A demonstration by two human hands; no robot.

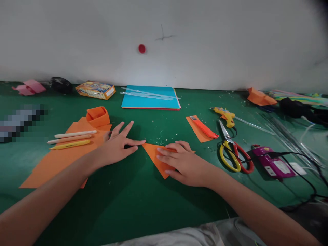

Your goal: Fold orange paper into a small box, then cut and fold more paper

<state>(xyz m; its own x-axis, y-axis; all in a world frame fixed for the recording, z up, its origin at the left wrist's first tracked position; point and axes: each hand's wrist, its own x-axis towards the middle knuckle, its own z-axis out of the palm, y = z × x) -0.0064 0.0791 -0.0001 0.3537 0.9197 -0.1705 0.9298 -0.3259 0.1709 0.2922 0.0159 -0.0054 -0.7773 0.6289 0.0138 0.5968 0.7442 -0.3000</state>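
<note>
A folded triangle of orange paper lies on the green table in front of me. My right hand rests flat over its right part, fingers stretched out and pointing left, covering much of it. With fingers spread, my left hand reaches from the left, its index fingertip at the triangle's left corner. Under my left forearm are larger orange sheets, with a folded orange paper piece at their top edge. Two pale sticks and a yellow pen lie across those sheets.
To the right are an orange cutter on a paper strip, scissors, a yellow glue gun and a purple power strip with black cables. Blue sheets bearing clear sticks lie at the back, beside a small box.
</note>
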